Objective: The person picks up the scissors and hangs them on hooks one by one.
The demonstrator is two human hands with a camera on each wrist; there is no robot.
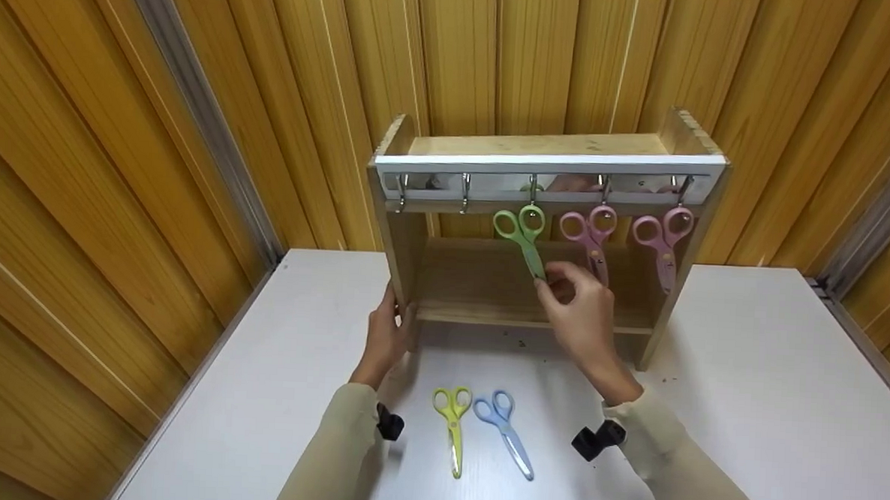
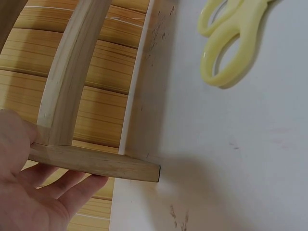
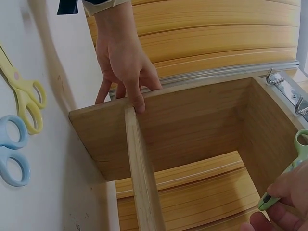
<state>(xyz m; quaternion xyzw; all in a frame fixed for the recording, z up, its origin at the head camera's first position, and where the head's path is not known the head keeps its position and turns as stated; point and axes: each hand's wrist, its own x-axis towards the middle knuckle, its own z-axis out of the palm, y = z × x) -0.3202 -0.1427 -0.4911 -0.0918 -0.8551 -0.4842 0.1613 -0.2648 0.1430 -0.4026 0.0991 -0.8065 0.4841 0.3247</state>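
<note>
Pale green scissors point(image 1: 529, 251) hang by one finger loop from the middle hook of a small wooden shelf point(image 1: 480, 315). My right hand point(image 1: 586, 316) pinches their lower end, blade pointing down, between thumb and fingers; the right wrist view also shows these green scissors point(image 3: 292, 166) in that grip. At the shelf's lower left my left hand point(image 1: 385, 340) grips the side panel point(image 2: 96, 161), thumb on the inner side and fingers outside. Two pink scissors, one point(image 1: 594, 238) beside the green pair and another point(image 1: 665, 244) at the far right, hang from hooks.
Yellow scissors point(image 1: 452, 427) and blue scissors point(image 1: 507, 433) lie on the white table point(image 1: 242, 421) in front of the shelf, handles toward it. Two hooks point(image 1: 465, 193) at the left of the metal strip carry nothing. A wood-patterned wall point(image 1: 528, 58) stands behind.
</note>
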